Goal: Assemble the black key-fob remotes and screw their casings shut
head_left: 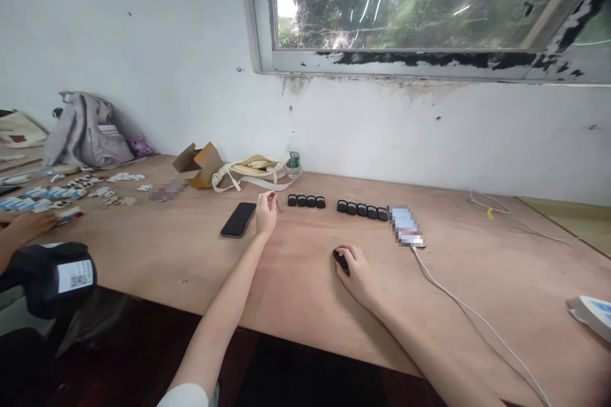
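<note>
My left hand (pixel 266 211) is stretched out over the wooden table (pixel 296 292), its fingers pinched on a small thin thing I cannot make out, just left of a row of small black blocks (pixel 306 201). A black phone (pixel 238 219) lies face down beside that hand. My right hand (pixel 356 270) rests on the table nearer to me, closed over a small black block (pixel 340 259). A second row of black blocks (pixel 361 209) lies beyond it.
A phone with a white cable (pixel 458 302) lies right of the blocks. At the back stand a cardboard box (pixel 198 164), a cloth bag (pixel 248 172) and a water bottle (pixel 293 156). Another person's hand (pixel 28 226) rests at far left among several small items. A grey backpack (pixel 86 130) leans on the wall.
</note>
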Demonstrator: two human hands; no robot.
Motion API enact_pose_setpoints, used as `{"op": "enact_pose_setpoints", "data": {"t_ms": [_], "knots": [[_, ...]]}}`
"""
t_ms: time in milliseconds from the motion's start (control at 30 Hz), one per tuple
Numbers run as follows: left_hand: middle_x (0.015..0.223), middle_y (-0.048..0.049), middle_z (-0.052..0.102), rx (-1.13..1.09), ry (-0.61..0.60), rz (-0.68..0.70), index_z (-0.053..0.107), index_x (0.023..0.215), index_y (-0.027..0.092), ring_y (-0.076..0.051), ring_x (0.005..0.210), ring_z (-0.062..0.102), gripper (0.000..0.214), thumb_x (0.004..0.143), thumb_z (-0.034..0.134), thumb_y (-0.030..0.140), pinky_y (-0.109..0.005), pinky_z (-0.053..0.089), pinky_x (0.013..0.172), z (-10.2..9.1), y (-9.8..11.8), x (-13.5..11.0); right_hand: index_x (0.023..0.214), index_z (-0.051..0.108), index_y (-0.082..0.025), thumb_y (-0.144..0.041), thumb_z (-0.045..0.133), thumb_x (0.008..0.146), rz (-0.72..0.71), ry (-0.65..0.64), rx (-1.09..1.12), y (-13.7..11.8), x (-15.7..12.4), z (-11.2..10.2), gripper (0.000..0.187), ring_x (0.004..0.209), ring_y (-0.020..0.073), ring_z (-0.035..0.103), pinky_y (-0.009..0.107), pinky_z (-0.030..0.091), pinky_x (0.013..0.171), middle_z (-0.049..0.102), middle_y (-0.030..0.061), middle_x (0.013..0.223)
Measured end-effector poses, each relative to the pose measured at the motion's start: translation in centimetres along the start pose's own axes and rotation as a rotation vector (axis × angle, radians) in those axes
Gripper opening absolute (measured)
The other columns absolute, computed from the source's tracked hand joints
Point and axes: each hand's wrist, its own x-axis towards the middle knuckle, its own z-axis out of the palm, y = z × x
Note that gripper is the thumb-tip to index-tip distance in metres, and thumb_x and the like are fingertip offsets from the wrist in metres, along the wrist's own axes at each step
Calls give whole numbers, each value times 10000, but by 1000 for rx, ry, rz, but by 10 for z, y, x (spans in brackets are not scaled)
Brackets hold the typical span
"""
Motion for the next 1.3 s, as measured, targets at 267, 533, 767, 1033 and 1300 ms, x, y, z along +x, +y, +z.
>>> {"op": "enact_pose_setpoints", "data": {"t_ms": [267,533,767,1033,1300], "knots": [[894,-74,567,-4,2,12,560,1020,176,-186,833,591,224,930,462,356,-326,462,825,-1,6,0,1058,529,-240,-153,460,860,-19,17,-1,1,0,1,226,962,242,563,406,519,806,573,87,1070],[917,-78,577,-59,51,14,570,1015,176,-183,828,603,232,921,476,365,-332,478,821,-4,20,4,1056,530,-238,-169,474,863,0,3,6,0,-1,2,213,974,233,563,386,518,816,566,81,1086],[912,-72,607,-339,3,-212,571,1014,182,-165,773,641,277,877,539,420,-314,535,760,2,59,-3,1000,585,-247,-175,509,847,50,75,60,15,-3,13,185,996,232,560,385,498,858,540,76,1049],[794,-39,616,-773,-183,-647,571,912,150,-169,710,655,367,757,667,469,-329,584,642,16,105,-25,1096,529,-227,-221,550,834,155,74,200,20,2,13,263,994,241,575,415,506,843,600,74,1071],[736,-13,596,-912,-315,-944,560,818,134,-145,672,653,305,740,716,383,-361,584,699,25,113,-46,1179,493,-229,-248,566,828,193,22,284,19,-1,15,359,990,245,602,384,551,723,584,100,1150]]}}
